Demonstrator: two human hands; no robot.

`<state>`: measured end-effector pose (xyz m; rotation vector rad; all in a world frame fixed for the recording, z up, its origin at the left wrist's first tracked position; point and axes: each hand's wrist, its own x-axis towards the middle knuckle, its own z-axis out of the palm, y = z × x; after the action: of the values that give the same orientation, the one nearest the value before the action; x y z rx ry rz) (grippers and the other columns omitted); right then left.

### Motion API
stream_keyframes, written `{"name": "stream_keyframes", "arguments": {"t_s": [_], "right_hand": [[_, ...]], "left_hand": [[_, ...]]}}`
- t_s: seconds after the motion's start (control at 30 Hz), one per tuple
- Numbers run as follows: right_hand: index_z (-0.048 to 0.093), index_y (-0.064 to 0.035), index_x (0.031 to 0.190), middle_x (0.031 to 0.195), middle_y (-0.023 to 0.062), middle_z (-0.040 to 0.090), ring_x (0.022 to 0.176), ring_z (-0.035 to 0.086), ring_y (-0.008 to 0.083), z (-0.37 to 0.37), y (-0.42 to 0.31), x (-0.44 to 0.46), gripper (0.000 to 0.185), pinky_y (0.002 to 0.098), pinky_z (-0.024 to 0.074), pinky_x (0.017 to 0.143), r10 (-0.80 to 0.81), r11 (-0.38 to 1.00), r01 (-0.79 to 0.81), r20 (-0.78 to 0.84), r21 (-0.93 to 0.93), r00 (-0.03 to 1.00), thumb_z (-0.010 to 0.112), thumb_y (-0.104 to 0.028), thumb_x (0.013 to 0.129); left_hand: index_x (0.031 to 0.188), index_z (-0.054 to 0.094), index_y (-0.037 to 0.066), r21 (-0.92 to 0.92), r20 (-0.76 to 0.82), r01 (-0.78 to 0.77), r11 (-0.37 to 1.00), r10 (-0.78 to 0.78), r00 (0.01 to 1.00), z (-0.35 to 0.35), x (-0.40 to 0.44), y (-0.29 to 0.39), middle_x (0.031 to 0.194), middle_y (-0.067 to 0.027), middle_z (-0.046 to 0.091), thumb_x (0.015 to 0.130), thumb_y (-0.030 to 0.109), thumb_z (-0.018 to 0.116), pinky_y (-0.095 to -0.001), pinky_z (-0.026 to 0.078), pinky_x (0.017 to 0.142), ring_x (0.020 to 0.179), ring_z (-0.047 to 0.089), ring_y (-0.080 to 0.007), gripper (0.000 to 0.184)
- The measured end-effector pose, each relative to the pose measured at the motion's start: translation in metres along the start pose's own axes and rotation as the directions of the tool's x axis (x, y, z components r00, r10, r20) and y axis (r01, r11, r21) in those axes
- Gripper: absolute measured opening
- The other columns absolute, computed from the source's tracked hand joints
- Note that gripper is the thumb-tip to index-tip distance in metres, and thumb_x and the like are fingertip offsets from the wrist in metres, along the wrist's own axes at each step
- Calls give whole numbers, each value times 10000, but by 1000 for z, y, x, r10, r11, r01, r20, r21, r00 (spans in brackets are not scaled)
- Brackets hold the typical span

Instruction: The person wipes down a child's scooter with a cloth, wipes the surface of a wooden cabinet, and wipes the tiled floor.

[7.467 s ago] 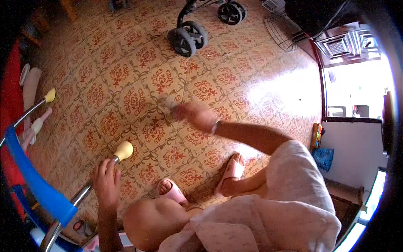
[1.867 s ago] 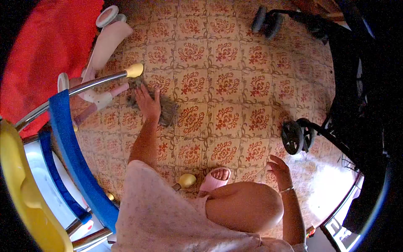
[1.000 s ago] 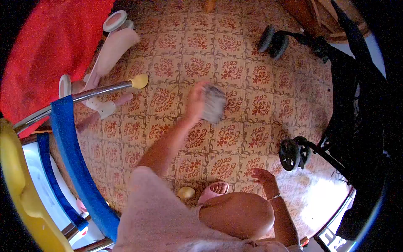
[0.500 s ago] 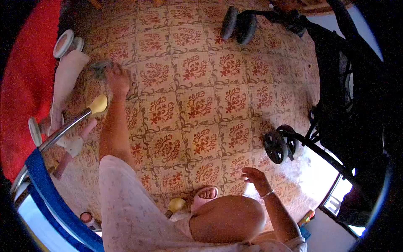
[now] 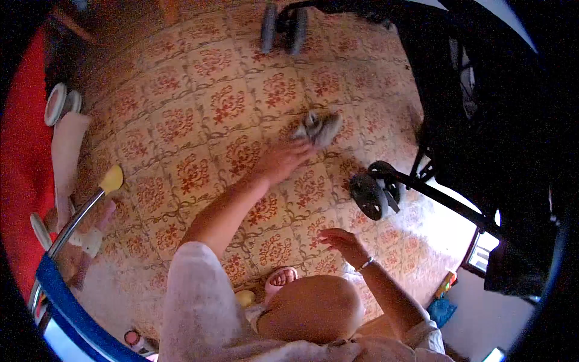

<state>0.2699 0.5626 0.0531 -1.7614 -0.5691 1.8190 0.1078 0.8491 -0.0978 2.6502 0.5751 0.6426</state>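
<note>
My left hand (image 5: 285,160) reaches forward over the patterned floor (image 5: 232,105). Its fingers are closed on a crumpled grey cloth (image 5: 322,130), which lies against the floor and looks blurred by motion. Nearer to me, my right hand (image 5: 345,244) hangs above the floor with a bracelet at the wrist. Its fingers are loosely bent and apart, and nothing shows in them. My bent knee (image 5: 310,308) and a foot in a pink sandal (image 5: 281,277) are between the two arms.
A black wheeled frame, seemingly a stroller (image 5: 470,133), stands on the right; its wheels (image 5: 371,196) rest near my hands. To the left are a pink wheeled toy (image 5: 69,142), a metal chair leg with yellow cap (image 5: 110,180) and red fabric (image 5: 24,145). A blue bag (image 5: 442,311) lies lower right.
My left hand has swept the grey cloth rightward across the floor, from beside the pink toy to near the black wheels. The camera view has shifted slightly. My right hand stays loosely raised.
</note>
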Motion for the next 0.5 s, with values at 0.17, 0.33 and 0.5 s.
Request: {"name": "stream_keyframes", "arguments": {"t_s": [0.17,0.33,0.5], "right_hand": [[587,-20,1230,1202,72,634,1056,627,181,-9,9,-15,325,320,526,848,3,997,-6,-41,-73,999,559,-212,969],[582,-37,1160,1101,60,643,945,622,171,-38,-2,-48,255,274,489,740,-386,902,431,-481,-17,787,593,-147,930],[458,-82,1322,1247,67,531,1141,517,192,-70,-80,-73,470,311,460,928,-464,831,527,-744,-179,481,637,-45,889]], "left_hand": [[1248,602,123,-434,167,191,881,-129,977,-24,0,55,1292,-75,592,908,47,512,-341,448,1007,1195,555,-222,360],[1174,643,85,-728,-50,522,444,-794,606,-85,20,36,1174,-95,658,991,89,460,-322,473,948,1096,620,-216,259],[1437,371,148,-368,-347,385,846,-510,787,-22,52,-45,1255,-156,588,1027,276,406,-387,472,957,1134,591,-255,431]]}}
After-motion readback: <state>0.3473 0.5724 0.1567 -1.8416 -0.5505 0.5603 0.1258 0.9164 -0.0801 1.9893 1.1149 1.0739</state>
